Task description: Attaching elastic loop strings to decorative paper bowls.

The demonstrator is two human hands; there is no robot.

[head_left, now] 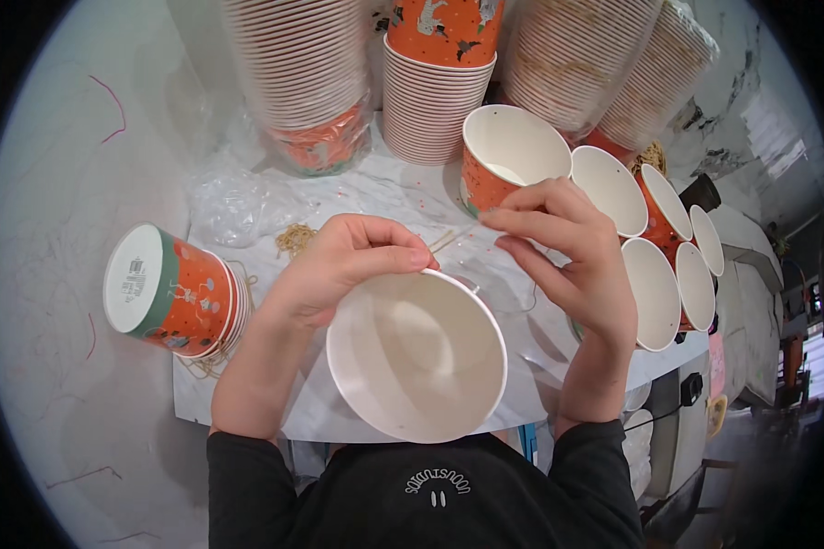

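Observation:
My left hand [362, 261] pinches the rim of a white-lined paper bucket [412, 366] that is tilted with its mouth toward me. A short end of pale cord [443, 241] shows just past my left fingertips; whether they hold it I cannot tell. On the bucket's rim, to the right of those fingers, is a small pale bit. Raised to the right of the bucket is my right hand [568, 247], thumb and forefinger apart, with nothing visible between them. Behind its fingertips stands an orange paper bucket [513, 151] with an upright, open mouth.
Several finished-looking white-mouthed buckets [650, 293] crowd the table's right side. Tall nested stacks [435, 101], some in plastic, line the back. An overturned orange and green bucket stack [178, 293] is at left. Tan cord [296, 240] and crumpled plastic [233, 206] lie on the marbled table.

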